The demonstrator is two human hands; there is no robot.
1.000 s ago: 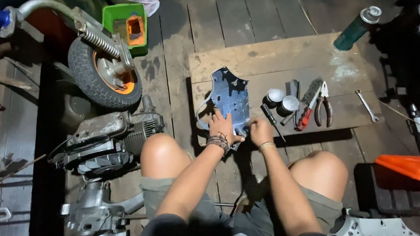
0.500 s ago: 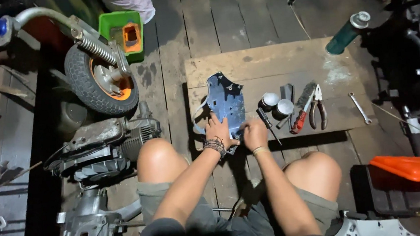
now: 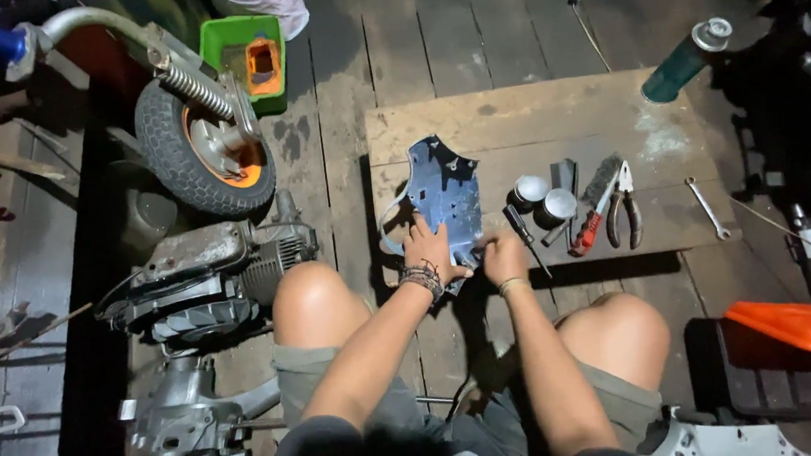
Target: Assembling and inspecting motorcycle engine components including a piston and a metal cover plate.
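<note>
Barely anything has shifted: the blue plate [image 3: 446, 196] still lies lengthwise away from the person on the wooden desk [image 3: 512, 113], left hand [image 3: 429, 250] spread flat on its near end, right hand [image 3: 502, 254] pinching its near-right corner.

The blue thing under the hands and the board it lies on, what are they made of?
The blue panel looks like painted plastic or thin metal, hard to tell which: it is glossy, curved, with small holes and scuffs. The left hand and right hand rest on its lower edge. The board is bare wood: visible planks, grain, pale stains and a dull, worn surface.
</note>
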